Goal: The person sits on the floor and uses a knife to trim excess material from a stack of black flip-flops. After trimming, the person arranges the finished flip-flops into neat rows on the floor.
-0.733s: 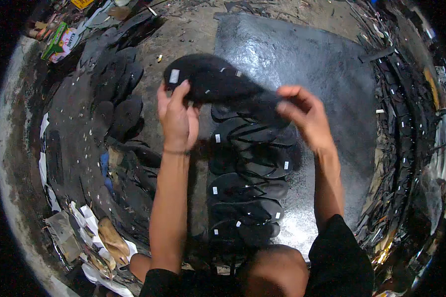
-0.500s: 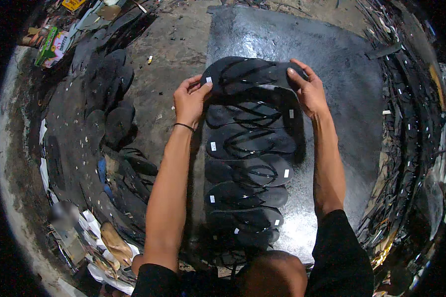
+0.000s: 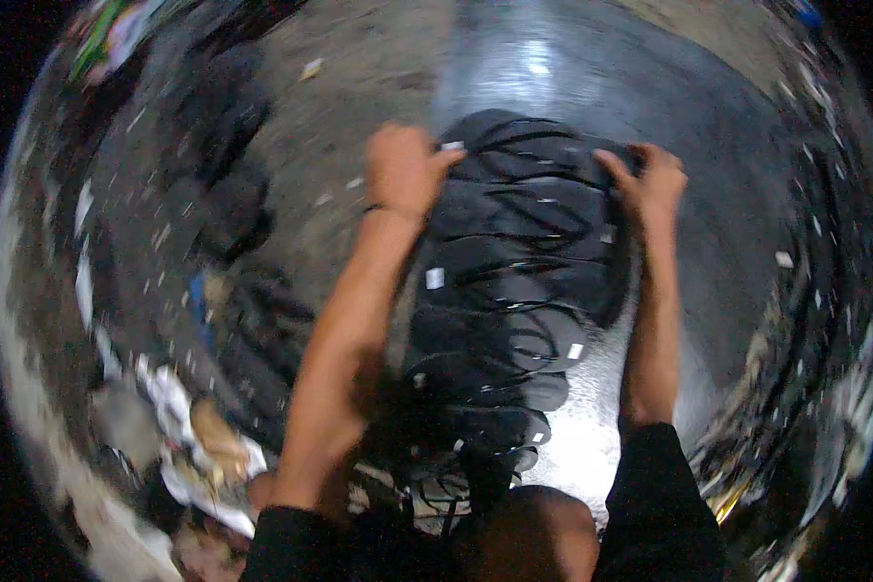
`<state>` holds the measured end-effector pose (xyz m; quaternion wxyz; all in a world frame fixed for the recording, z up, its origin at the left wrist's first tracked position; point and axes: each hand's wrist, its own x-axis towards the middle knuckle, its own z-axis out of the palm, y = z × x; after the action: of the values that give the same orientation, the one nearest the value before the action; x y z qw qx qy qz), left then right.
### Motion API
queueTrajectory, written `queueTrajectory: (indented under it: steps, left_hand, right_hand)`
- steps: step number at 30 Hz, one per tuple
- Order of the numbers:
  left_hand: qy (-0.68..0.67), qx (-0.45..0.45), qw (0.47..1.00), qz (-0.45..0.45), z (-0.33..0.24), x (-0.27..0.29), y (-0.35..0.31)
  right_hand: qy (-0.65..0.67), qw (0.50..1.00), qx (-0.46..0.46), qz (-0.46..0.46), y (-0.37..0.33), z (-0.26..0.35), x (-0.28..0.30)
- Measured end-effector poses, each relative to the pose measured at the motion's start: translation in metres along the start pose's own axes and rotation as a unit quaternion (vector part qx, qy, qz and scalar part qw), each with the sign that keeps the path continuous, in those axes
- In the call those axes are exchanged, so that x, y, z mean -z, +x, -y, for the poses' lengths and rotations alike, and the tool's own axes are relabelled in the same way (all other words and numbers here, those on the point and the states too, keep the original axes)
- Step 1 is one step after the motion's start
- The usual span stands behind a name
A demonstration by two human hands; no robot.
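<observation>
Both my hands hold the ends of a black flip-flop (image 3: 529, 145) with shiny black straps, at the far end of a row. My left hand (image 3: 401, 167) is closed at its left end, the thumb by a small white label. My right hand (image 3: 656, 182) grips its right end between thumb and fingers. Nearer to me, more black flip-flops (image 3: 543, 281) lie side by side in a column, several bearing small white stickers. The held one is level with the row and right against its neighbour. Motion blurs the view, so finger details are soft.
A shiny dark sheet (image 3: 718, 204) lies under the row and to its right. Piled dark sandals (image 3: 233, 209) cover the left side. White scraps (image 3: 170, 403) and a tan piece (image 3: 218, 441) sit lower left. Dark strips and clutter (image 3: 810, 281) line the right.
Both hands have brought the flip-flop down to the far end of the row, beside its neighbour. The whole view has shifted and blurred, with the row appearing farther right.
</observation>
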<state>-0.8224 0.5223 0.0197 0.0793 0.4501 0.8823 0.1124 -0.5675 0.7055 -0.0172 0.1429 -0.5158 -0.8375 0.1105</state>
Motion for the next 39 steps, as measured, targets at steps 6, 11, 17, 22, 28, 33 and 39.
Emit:
queueTrajectory:
  steps: [6,11,17,22,28,33,39]
  left_hand:
    - [-0.127,0.058,0.968,-0.21,-0.013,0.023,-0.108]
    - [0.011,0.245,0.93,-0.273,0.082,0.075,-0.247]
    - [-0.033,0.397,0.909,-0.125,0.146,0.074,-0.268]
    - [0.04,0.339,0.931,-0.127,0.152,0.069,-0.286]
    - [0.082,-0.184,0.976,-0.081,0.033,0.235,-0.129]
    - [-0.136,-0.296,0.944,0.048,-0.028,0.369,-0.017]
    - [-0.421,-0.211,0.881,0.033,-0.068,0.386,0.068]
  right_hand:
    - [0.18,0.975,0.112,-0.063,-0.044,0.098,0.011]
    - [0.432,0.824,0.227,0.288,-0.17,0.266,-0.018]
    - [0.357,0.781,0.213,0.466,-0.168,0.311,-0.024]
    - [0.461,0.707,0.035,0.536,-0.129,0.181,0.022]
    - [0.517,0.674,-0.04,0.526,-0.041,0.125,0.176]
    - [0.592,0.765,0.199,0.158,0.049,0.146,0.314]
    - [0.511,0.849,0.129,0.038,0.107,0.128,0.352]
